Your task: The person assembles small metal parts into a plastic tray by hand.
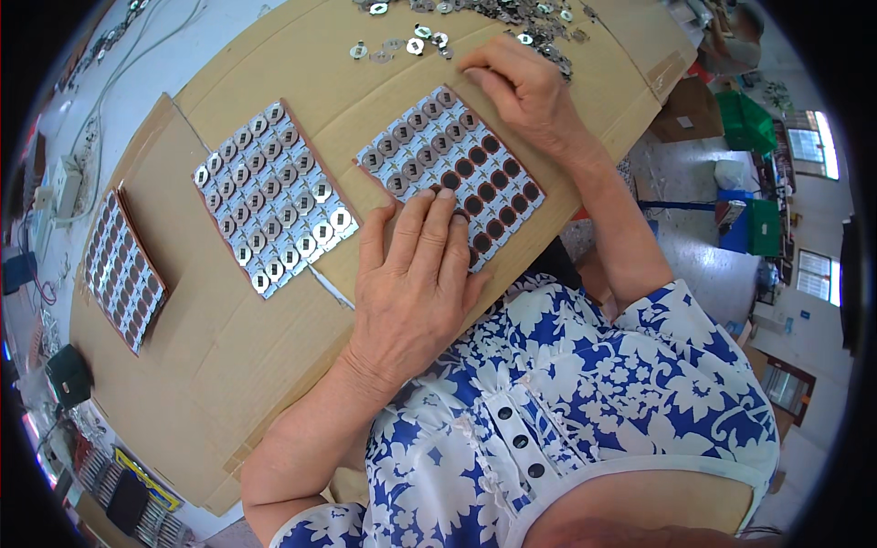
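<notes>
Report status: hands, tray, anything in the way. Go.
Left hand flat on the half-filled tray, fingers pressing a disc. Right hand at the loose discs, pinching. Full tray alongside. Nothing in the way.

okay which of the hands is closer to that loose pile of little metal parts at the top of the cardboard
Right. The right hand reaches up beside the loose metal parts, fingertips almost among them. The left hand lies flat on the half-filled tray, well below the pile.
</notes>
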